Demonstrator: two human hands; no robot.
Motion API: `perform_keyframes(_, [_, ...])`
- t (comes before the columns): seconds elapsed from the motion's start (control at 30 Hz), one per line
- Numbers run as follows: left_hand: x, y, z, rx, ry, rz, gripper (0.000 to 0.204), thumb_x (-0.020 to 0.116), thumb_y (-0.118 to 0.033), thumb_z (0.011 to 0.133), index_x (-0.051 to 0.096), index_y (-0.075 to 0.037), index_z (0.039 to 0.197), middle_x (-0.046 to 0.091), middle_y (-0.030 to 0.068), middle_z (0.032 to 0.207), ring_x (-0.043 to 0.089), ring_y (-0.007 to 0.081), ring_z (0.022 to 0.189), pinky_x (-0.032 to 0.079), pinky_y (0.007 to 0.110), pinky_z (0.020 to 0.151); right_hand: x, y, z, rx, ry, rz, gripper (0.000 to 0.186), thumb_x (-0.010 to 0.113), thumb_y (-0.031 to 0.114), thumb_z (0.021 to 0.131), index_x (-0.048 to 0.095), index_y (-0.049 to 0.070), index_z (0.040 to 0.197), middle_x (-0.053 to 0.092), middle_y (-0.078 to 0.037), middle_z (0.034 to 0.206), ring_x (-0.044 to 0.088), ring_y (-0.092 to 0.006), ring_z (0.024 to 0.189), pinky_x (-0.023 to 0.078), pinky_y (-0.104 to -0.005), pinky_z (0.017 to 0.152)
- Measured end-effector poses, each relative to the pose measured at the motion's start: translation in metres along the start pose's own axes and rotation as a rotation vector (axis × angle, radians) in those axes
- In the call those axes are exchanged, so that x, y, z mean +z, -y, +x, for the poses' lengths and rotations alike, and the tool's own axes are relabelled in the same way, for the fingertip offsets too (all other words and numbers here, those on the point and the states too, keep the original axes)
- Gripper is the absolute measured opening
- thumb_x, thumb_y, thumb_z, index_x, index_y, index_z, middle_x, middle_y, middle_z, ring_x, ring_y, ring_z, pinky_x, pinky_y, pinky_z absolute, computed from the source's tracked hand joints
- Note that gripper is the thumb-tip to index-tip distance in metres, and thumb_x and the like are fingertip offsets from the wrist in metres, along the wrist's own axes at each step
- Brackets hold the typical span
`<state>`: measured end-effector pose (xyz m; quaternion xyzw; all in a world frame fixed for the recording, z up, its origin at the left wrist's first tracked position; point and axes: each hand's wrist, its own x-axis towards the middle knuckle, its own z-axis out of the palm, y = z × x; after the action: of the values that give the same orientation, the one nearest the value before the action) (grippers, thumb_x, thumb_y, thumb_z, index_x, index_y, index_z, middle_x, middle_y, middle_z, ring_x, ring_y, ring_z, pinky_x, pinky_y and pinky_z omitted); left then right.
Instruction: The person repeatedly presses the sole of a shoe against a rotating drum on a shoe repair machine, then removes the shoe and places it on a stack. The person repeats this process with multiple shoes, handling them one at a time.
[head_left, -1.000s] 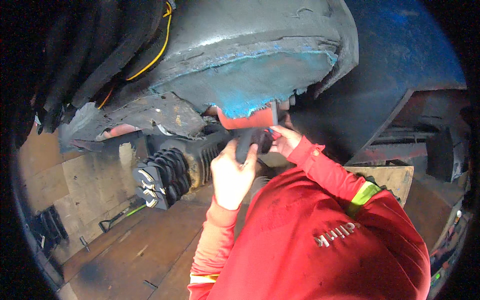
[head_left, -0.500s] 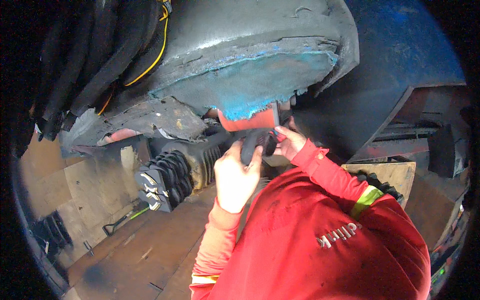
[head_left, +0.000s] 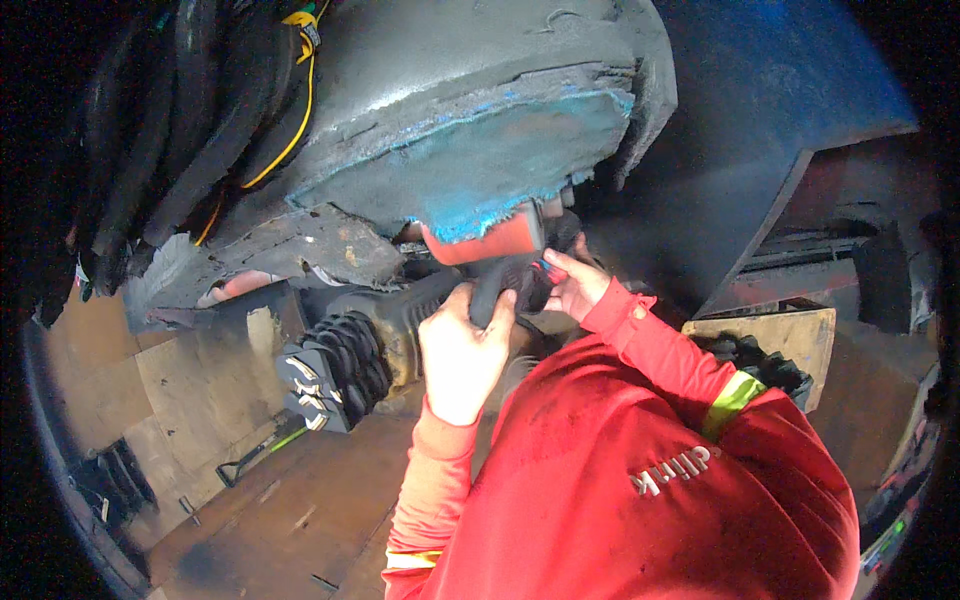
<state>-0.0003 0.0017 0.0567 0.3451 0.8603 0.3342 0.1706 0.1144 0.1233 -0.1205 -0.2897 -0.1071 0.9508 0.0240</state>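
Note:
My left hand (head_left: 463, 350) is closed around one end of a dark, curved, sole-like piece (head_left: 487, 290), thumb on its near side. My right hand (head_left: 578, 284) pinches the other end of it between thumb and fingers, with a small red and blue spot at the fingertips. The piece is held just below a reddish-orange curved band (head_left: 485, 243), which shows under a hanging teal cloth (head_left: 470, 170) with frayed edges. Whether the piece touches the band cannot be made out.
A grey, dust-coated housing (head_left: 480, 50) arches above my hands. Stacked black sole-like pieces (head_left: 340, 370) stand to the left, others (head_left: 765, 365) lie by a wooden board at right. Dark hoses (head_left: 190, 130) and a yellow cord (head_left: 300, 125) hang upper left. A blue panel (head_left: 770, 120) rises at right.
The view has shifted slightly, moving the housing left and up in the picture. My left hand has moved a little left with the dark piece; both hands keep their hold.

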Motion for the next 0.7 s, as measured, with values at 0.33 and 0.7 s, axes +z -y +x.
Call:
perform_keyframes(0.33, [-0.005,0.003,-0.004,-0.147,0.043,-0.074,0.026,0.072,-0.019,0.087,0.067,0.006,0.092,0.065,0.0242,0.068,0.070,0.0354,0.065,0.052,0.041,0.058,0.022,0.014,-0.011,0.028,0.046,-0.081,0.048,0.068,0.035,0.095,0.055,0.012,0.135,0.063,-0.009,0.128,0.059,-0.0283,0.121,0.049,-0.0569,0.100])
perform_keyframes(0.7, [-0.025,0.038,-0.061,0.029,0.126,-0.092,0.043,0.077,-0.013,0.084,0.061,0.004,0.120,0.069,0.0237,0.111,0.071,0.0331,0.101,0.055,0.037,0.087,0.013,-0.035,-0.021,-0.535,0.066,0.046,0.125,0.058,-0.019,0.087,-0.016,0.061,0.146,0.020,-0.018,0.154,0.048,-0.0368,0.131,0.051,-0.0582,0.099])
